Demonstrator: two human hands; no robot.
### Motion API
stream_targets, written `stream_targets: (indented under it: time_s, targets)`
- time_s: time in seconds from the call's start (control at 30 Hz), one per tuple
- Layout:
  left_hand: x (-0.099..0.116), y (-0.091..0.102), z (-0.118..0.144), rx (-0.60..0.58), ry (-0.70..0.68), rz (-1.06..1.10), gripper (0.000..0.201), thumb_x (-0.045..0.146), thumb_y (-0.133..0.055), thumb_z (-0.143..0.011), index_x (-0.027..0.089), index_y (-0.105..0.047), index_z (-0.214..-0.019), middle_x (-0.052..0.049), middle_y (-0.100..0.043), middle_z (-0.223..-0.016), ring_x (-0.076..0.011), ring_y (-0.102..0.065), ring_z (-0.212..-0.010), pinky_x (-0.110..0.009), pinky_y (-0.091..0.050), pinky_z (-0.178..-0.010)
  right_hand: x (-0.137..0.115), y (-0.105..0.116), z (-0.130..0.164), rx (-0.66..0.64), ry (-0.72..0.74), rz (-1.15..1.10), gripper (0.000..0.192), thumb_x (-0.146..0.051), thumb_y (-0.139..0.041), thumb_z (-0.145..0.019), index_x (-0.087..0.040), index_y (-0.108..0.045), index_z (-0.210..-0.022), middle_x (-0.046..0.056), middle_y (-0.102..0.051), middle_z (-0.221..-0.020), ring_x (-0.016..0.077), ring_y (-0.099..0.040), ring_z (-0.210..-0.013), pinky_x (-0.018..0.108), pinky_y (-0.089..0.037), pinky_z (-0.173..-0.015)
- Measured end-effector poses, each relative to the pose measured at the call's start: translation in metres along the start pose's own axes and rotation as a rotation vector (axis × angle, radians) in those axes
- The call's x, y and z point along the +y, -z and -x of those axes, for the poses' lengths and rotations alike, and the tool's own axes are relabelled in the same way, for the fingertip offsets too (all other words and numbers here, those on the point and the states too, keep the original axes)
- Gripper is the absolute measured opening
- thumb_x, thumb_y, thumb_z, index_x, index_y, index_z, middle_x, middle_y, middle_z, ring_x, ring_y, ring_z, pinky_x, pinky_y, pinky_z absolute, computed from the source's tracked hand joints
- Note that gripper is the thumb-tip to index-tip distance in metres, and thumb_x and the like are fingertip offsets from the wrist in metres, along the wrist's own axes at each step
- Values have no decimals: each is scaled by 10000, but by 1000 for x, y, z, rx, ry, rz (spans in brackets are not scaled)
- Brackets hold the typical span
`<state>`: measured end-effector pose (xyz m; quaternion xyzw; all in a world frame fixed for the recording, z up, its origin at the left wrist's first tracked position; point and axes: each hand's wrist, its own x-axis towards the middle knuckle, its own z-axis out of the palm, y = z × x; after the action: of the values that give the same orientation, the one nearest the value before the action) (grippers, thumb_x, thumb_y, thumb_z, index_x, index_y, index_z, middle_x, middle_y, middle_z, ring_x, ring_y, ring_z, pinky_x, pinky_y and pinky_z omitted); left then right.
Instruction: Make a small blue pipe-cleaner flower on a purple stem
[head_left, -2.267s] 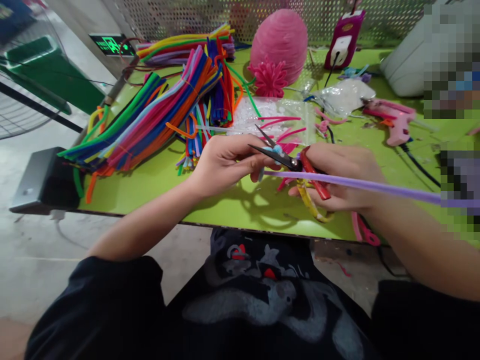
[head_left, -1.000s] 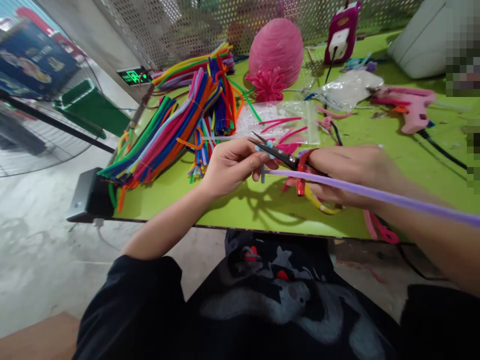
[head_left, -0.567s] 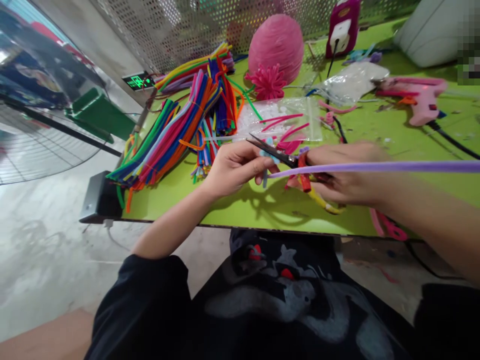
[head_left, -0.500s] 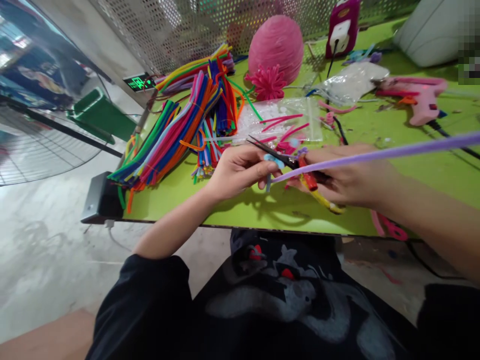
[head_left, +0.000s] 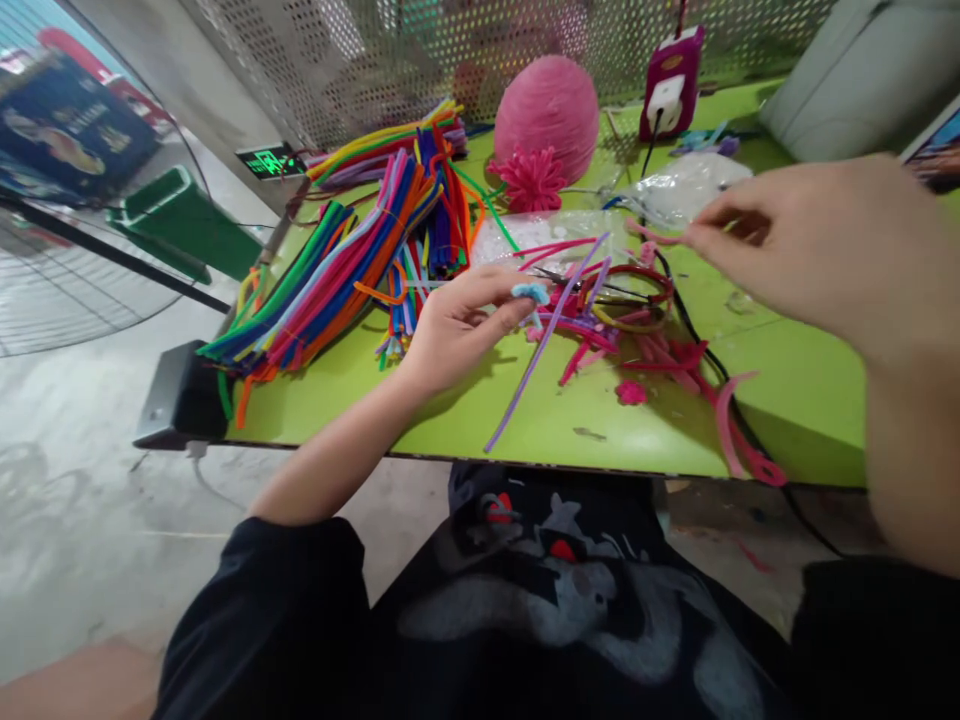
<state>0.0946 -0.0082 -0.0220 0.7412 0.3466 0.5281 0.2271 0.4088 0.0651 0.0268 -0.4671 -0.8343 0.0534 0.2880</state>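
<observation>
1. Two bare hands over a lime-green table; both belong to the person wearing the camera.
2. Left hand: low, just above the table near its front edge, fingers curled. Thumb and fingertips pinch a small light-blue fuzzy piece, which looks like a bent bit of pipe cleaner. Closed grip on that piece only.
3. Right hand: raised above the table's right side, close to the camera and blurred. Thumb and forefinger are drawn together towards the left; whether anything sits between them cannot be told.
4. Long lilac pipe cleaner: lying loose on the table, running from the front edge up and right, passing just beside the left fingertips. Neither hand holds it.
5. Scissors: flat on the table just right of the left hand, red and yellow handle loops showing, dark blades pointing left. They lie untouched among pink offcuts.
6. Small pink scrap sits alone on bare table, nearer the front edge.
7. Big sheaf of multicoloured pipe cleaners fans across the table's left half, well apart from the right hand.
8. Far side: pink woolly dome with a pink spiky pompom leaning against its front; a clear plastic bag to the right; a magenta socket block against the perforated metal screen.
9. Black cable trails across the table's right side to the front edge.
</observation>
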Motion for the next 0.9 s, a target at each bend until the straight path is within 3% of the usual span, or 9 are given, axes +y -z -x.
stream_targets:
  time_s: [0.07,0.17,0.23,0.37,0.47,0.6,0.67,0.9]
  targets:
    - [-2,2,0,-33,-123,-145,182,344,-759,-1040,303,-875,-1175,-41,-807,-1043,-135,-765,-992,-268,-615,-823,-32,13,9,-12,-25,-23,251,-392,-661,-1057,-220,-822,-970,105,-768,-838,242,-653,-751,416,-439,-752]
    - [0,0,0,-98,-218,-227,227,274,-727,-1055,297,-857,-1240,-32,-786,-999,-112,-737,-909,-250,-592,-791,-72,5,15,-203,27,-435,312,-503,-722,-1048,-226,-825,-949,47,-741,-759,180,-576,-637,367,-388,-612]
    - [3,-3,1,-94,-235,-231,216,239,-741,-1043,272,-854,-1223,-24,-820,-991,-89,-730,-846,-210,-552,-704,-83,-11,14,-329,-4,-671,407,-589,-779,-1008,-207,-805,-871,41,-740,-735,164,-568,-623,345,-385,-567]
    - [5,-6,3,-40,-248,-262,180,179,-779,-991,219,-833,-1158,-15,-865,-1002,-56,-692,-718,-178,-505,-603,-82,-35,9,-372,-88,-867,426,-591,-875,-930,-195,-788,-800,29,-726,-699,141,-578,-613,306,-397,-531]
    - [6,-8,5,-22,-239,-269,175,149,-790,-955,206,-803,-1121,7,-851,-926,-45,-681,-672,-163,-499,-574,-82,-37,8,-372,-71,-852,343,-501,-891,-929,-196,-789,-809,27,-734,-713,142,-594,-623,305,-425,-546]
    - [10,-11,5,5,-169,-201,61,261,-807,-980,206,-782,-979,20,-825,-828,-40,-666,-631,-154,-464,-514,-87,-31,10,-318,-56,-775,208,-331,-861,-941,-197,-771,-811,13,-701,-682,151,-595,-620,326,-449,-595]
    - [13,-12,3,-4,-98,-167,160,323,-796,-997,201,-774,-897,12,-807,-782,-44,-642,-605,-167,-441,-491,-90,-27,12,-272,-30,-708,132,-240,-819,-948,-202,-765,-833,19,-720,-709,163,-609,-627,346,-471,-637]
    - [19,-1,-26,-229,208,134,361,504,-879,-918,201,-725,-795,21,-704,-640,-64,-587,-512,-205,-416,-454,-92,-9,9,-25,360,-259,108,-158,-708,-973,-218,-764,-903,72,-770,-854,247,-674,-789,413,-460,-746]
